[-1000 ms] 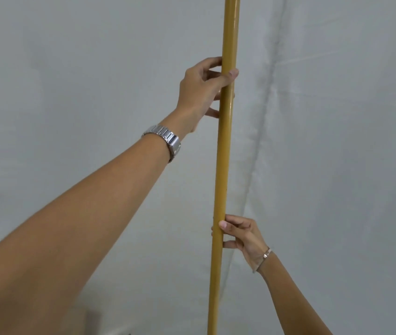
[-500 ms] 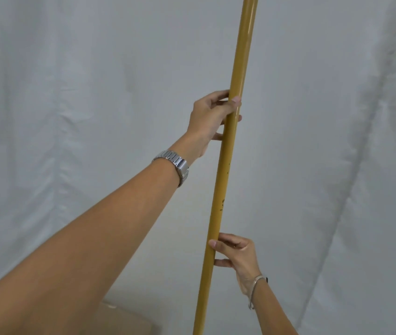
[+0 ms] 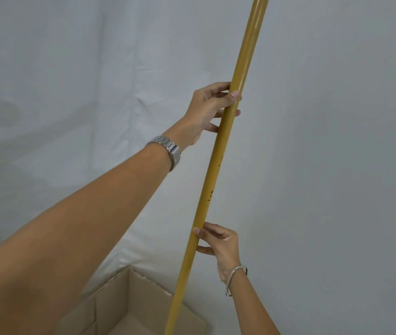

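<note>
A long yellow-brown pole (image 3: 216, 165) runs from the bottom middle of the head view up past the top edge, leaning to the right. My left hand (image 3: 210, 110), with a metal watch on its wrist, grips the pole high up, thumb across the front and fingers behind. My right hand (image 3: 220, 243), with a thin bracelet on the wrist, holds the pole lower down, thumb in front and fingers round the back. Both ends of the pole are out of view.
An open cardboard box (image 3: 129, 301) stands at the bottom, and the pole's lower part passes in front of it. A creased white cloth (image 3: 325, 141) fills the whole background.
The view has tilted down, bringing the cardboard box into sight. The pole now leans further to the right. Both hands keep their hold on it at about the same spacing.
</note>
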{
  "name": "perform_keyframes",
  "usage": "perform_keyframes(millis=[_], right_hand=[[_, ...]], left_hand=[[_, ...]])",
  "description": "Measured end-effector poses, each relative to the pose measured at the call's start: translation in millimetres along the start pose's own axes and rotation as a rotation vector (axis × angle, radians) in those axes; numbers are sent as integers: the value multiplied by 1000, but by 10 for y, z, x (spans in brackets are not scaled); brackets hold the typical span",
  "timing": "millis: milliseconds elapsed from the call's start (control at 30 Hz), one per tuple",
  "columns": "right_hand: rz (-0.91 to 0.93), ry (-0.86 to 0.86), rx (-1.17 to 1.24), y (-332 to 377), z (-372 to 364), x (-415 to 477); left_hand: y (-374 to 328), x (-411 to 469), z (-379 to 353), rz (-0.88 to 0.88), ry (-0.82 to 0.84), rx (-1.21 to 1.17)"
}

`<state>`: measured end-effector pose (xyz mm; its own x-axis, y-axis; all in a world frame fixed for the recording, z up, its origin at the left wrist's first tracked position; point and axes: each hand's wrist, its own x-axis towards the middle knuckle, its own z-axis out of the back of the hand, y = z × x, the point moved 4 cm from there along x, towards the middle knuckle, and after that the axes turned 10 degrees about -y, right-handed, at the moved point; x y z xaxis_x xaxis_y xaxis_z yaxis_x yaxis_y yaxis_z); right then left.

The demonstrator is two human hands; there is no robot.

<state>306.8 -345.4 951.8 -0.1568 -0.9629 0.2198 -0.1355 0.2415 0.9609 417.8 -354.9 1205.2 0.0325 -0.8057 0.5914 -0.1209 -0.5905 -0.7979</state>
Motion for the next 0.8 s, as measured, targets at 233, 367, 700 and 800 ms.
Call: perform_keyframes(millis=[233,367,700,800], right_hand=[[-40,-48,29,-478,-829,629],[-47,-124,26,-642,-1068,932],[-48,-357,-56,-1329,-1357,1566],[-17,-443,-94,-1539,-1376,1726]], left_hand=[[518,648,877,32,76,10],[827,978,1147,51,137,-47],[1775,1403,1517,91,203,-87],[2031,1482,1535,123,244,-99]])
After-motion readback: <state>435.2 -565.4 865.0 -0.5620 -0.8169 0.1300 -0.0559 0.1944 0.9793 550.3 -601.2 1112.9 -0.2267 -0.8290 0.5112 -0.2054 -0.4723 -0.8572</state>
